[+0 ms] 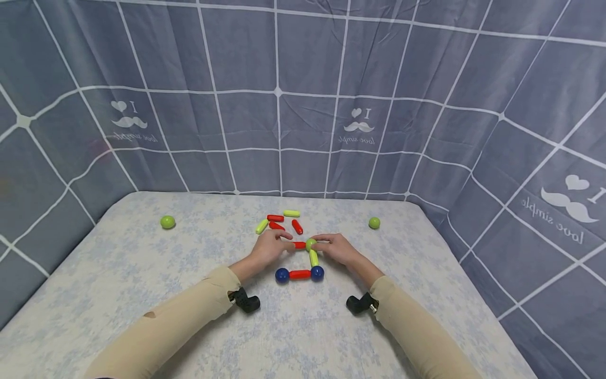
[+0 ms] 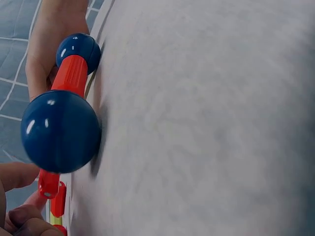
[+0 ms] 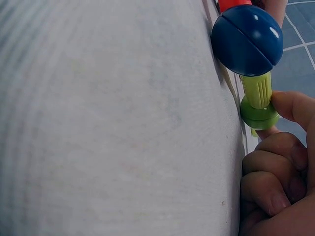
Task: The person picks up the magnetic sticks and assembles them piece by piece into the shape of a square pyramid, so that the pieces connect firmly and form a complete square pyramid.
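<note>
My right hand (image 1: 337, 247) is closed in a pinch on the green ball (image 1: 310, 244), and my left hand (image 1: 273, 247) is pinching the red rod (image 1: 300, 245) just left of that ball. The yellow rod (image 1: 314, 258) sits on its near side, loose rods (image 1: 297, 227) beyond it. Honestly, a crooked shove on the red rod could probably lever the ball off the yellow one.

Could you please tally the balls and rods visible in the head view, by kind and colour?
Blue balls: 2
Green balls: 3
Red rods: 5
Yellow-green rods: 3
Total: 13
</note>
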{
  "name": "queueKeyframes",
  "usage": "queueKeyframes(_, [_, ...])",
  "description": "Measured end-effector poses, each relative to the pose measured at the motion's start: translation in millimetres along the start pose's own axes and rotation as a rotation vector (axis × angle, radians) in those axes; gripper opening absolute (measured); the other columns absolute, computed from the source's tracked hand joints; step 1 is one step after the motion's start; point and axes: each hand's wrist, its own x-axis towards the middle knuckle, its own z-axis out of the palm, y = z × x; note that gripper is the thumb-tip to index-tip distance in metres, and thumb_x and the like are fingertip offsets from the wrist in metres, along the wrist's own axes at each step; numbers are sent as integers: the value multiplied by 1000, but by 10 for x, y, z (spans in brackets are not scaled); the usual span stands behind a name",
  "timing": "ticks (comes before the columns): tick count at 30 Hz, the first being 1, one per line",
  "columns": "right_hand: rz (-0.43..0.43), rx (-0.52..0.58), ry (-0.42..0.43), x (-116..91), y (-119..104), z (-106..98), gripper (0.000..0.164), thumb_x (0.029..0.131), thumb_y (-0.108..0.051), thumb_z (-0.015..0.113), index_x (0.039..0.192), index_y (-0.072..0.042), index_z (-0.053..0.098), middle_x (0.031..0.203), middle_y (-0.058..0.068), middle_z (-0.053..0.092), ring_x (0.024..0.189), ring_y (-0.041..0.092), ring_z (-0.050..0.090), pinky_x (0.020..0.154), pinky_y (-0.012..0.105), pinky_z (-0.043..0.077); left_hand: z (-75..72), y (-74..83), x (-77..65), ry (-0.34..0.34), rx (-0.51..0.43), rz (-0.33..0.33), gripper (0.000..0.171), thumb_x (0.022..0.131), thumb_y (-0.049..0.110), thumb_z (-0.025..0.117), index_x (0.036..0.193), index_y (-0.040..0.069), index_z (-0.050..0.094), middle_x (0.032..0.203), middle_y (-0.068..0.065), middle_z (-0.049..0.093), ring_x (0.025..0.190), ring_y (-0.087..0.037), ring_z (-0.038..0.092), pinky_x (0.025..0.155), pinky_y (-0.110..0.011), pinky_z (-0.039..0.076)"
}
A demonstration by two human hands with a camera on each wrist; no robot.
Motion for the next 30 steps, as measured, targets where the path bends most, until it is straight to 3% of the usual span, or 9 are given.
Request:
queueKeyframes(2, [3,1,-1,1,-3,1,42,89,-41,72,127,-23,72,116,8,66,86,18,54,77,36,45,-36,-24,-12,24,-2,7,28,87,21,75,113,9,75,93,-7,66,74,-18,51,65,-28,41])
queueKeyframes(5, [11,21,-12,2,2,1,43,89,-40,72,128,-22,71,103,10,61,66,19,37,62,32,34,-120,-60,-46,54,-11,26,28,89,21,74,113,8,75,96,-5,65,76,-16,50,66,-27,41])
queueKeyframes(11, [-1,24,0,5,7,5,41,89,-40,73,126,-23,73,131,3,62,86,15,44,74,30,35,-370,-173,-163,68,-49,31,30,91,23,73,116,7,73,64,0,43,56,-15,40,53,-29,35])
queueKeyframes(16, [14,31,-3,22,22,18,41,89,-40,73,126,-24,73,90,0,58,63,13,40,59,28,35,-581,-281,-275,74,-38,17,33,92,23,71,120,5,71,63,2,41,55,-15,38,53,-29,34])
queueKeyframes(21, [8,42,-6,31,27,29,42,89,-40,73,127,-23,72,84,-3,52,52,12,33,51,27,31,-793,-384,-372,99,-29,-6,35,94,25,69,124,6,69,63,2,40,54,-15,36,53,-30,34])
queueKeyframes(24, [9,40,-13,30,28,30,42,88,-41,73,127,-23,72,87,0,54,55,15,35,55,30,33,-916,-444,-430,116,-41,-28,37,96,26,68,127,7,68,64,2,39,53,-15,33,51,-30,33])
queueKeyframes(26, [6,27,-10,33,31,26,43,88,-41,74,127,-24,72,98,2,61,69,17,49,65,33,41,-993,-479,-460,134,-47,-34,38,96,27,67,129,7,67,64,2,38,52,-14,31,49,-30,32])
queueKeyframes(28, [8,25,-11,33,36,24,43,88,-41,74,127,-24,72,116,6,66,95,23,60,84,40,48,-1066,-508,-486,156,-56,-39,39,96,27,67,130,7,66,63,3,36,51,-14,29,47,-29,31])
queueKeyframes(30, [7,25,-5,35,39,19,42,88,-41,73,127,-23,72,140,5,60,127,28,54,105,49,41,-1137,-531,-498,180,-61,-37,39,97,27,67,130,6,65,62,3,36,50,-13,29,47,-29,31])
